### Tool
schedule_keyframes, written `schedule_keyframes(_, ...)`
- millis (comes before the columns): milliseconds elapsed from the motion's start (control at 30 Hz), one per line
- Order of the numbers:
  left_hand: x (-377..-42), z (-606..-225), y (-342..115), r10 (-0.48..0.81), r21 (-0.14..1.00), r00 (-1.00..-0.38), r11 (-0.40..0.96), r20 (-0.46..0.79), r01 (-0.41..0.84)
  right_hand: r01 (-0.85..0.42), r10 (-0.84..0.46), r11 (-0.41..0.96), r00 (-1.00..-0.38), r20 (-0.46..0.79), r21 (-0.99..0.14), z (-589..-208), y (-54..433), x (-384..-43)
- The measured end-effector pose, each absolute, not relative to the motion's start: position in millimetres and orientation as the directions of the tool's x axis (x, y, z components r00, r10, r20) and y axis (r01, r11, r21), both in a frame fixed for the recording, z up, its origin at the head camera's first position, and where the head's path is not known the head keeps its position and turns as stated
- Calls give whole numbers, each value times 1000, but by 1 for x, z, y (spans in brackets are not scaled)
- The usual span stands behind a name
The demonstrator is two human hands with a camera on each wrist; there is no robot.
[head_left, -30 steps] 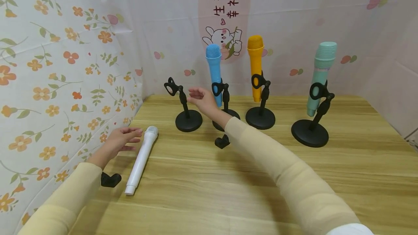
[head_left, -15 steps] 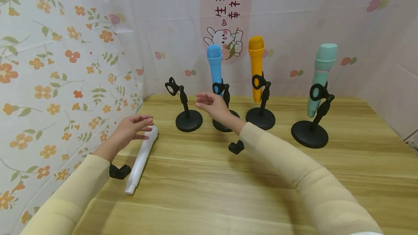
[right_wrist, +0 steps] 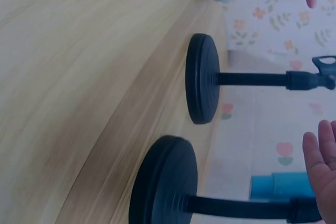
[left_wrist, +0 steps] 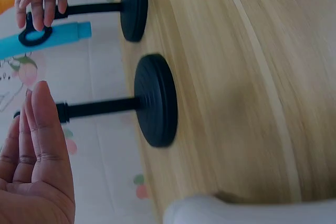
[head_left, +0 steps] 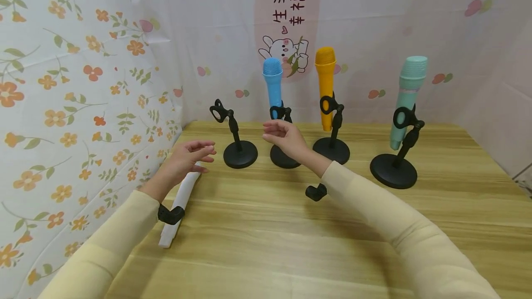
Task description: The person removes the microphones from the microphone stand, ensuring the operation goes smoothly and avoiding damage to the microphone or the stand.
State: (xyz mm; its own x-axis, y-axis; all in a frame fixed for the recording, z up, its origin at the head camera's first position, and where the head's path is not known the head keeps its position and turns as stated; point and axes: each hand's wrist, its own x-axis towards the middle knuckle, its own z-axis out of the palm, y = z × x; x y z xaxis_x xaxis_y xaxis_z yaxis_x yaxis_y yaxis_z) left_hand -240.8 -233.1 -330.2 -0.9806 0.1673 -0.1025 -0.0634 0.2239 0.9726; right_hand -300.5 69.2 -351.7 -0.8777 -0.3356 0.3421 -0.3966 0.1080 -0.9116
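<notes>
My left hand (head_left: 190, 163) hovers over the head end of a white microphone (head_left: 188, 189) lying on the wooden table. That hand hides the microphone's head, and its fingers are slightly bent with nothing in them. Just right of it stands a black microphone stand (head_left: 240, 153) with a bare ring clip. My right hand (head_left: 287, 140), fingers loosely bent and holding nothing, is in front of the stand that carries a blue microphone (head_left: 273, 89). In the left wrist view, the white microphone (left_wrist: 252, 212) shows along the bottom edge.
An orange microphone (head_left: 326, 75) and a mint green microphone (head_left: 409, 89) sit tilted in black stands farther right. A flowered cloth (head_left: 75, 105) borders the table (head_left: 257, 243) at left, and a printed curtain (head_left: 365, 36) hangs behind. Black wrist cameras (head_left: 317, 192) hang under both wrists.
My left hand has moved right and away from me, coming over the white microphone's head. My right hand has drawn back to the right, from beside the bare stand to before the blue microphone's stand.
</notes>
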Motion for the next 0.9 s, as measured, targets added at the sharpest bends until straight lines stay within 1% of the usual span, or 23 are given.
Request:
schedule_keyframes(300, -251, -328, -200, 178, 987, -981, 154, -79, -51, -358, -306, 89, -898, 317, -929, -353, 97, -298)
schedule_keyframes(500, -256, -327, -178, 204, 993, -979, 121, -26, -2, -333, -275, 72, -913, 302, -940, -352, 116, -299)
schedule_keyframes(733, -261, -328, -158, 218, 994, -976, 103, 21, 44, -345, -200, 133, -927, 316, -929, -353, 130, -300)
schedule_keyframes(900, -266, -330, -146, 216, 993, -975, 86, 61, 81, -333, -152, 126, -937, 313, -934, -352, 136, -302)
